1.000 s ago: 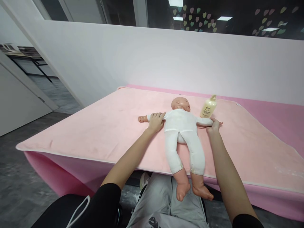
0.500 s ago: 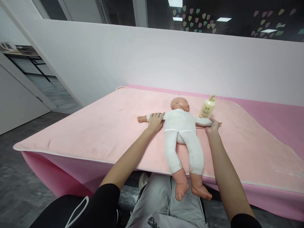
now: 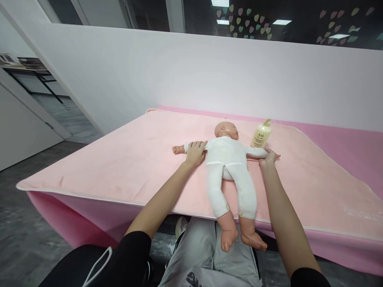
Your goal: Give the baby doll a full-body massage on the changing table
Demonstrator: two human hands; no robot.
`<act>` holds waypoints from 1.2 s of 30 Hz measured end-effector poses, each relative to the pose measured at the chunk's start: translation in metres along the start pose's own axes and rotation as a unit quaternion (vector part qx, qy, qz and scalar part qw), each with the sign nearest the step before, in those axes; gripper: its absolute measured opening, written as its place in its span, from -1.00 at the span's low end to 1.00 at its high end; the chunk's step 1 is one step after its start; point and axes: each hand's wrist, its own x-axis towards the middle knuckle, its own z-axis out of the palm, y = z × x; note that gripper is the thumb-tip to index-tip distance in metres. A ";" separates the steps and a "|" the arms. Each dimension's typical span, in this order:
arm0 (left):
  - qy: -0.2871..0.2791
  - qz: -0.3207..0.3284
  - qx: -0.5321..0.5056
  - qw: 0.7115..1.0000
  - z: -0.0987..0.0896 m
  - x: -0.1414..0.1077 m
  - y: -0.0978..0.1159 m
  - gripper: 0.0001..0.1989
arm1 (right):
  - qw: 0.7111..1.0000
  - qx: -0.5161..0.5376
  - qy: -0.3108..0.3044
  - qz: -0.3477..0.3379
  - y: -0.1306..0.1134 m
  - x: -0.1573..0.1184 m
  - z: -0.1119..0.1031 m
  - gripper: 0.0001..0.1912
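Observation:
A baby doll [image 3: 228, 153] with a white cloth body lies on a pink blanket [image 3: 125, 159], its head toward the wall and its feet hanging past the near edge. My left hand [image 3: 196, 153] is wrapped over the doll's arm on the left, between its small hand and shoulder. On the other side, my right hand [image 3: 269, 156] grips the doll's outstretched arm near the wrist, and the doll's fingers poke out beyond it. A pale yellow pump bottle [image 3: 261, 134] stands just behind that arm.
Behind the table rises a white wall [image 3: 191, 71] with a dark window above it. Pink cloth [image 3: 344, 149] shows under the blanket at the right and hangs at the front. My legs [image 3: 194, 247] are below the near edge. A doorway is at the far left.

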 end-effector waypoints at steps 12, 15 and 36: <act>0.012 -0.009 -0.013 1.000 -0.002 -0.001 0.003 -0.51 | 0.966 -0.185 0.155 -0.092 -0.015 0.024 -0.027 -0.83; 0.011 -0.007 -0.014 1.000 -0.002 -0.001 0.002 -0.51 | 0.965 -0.192 0.164 -0.073 -0.021 0.026 -0.032 -0.86; 0.000 0.000 -0.007 1.000 -0.002 0.000 0.001 -0.51 | 0.904 -0.268 -0.024 -0.331 -0.003 -0.031 0.003 -0.82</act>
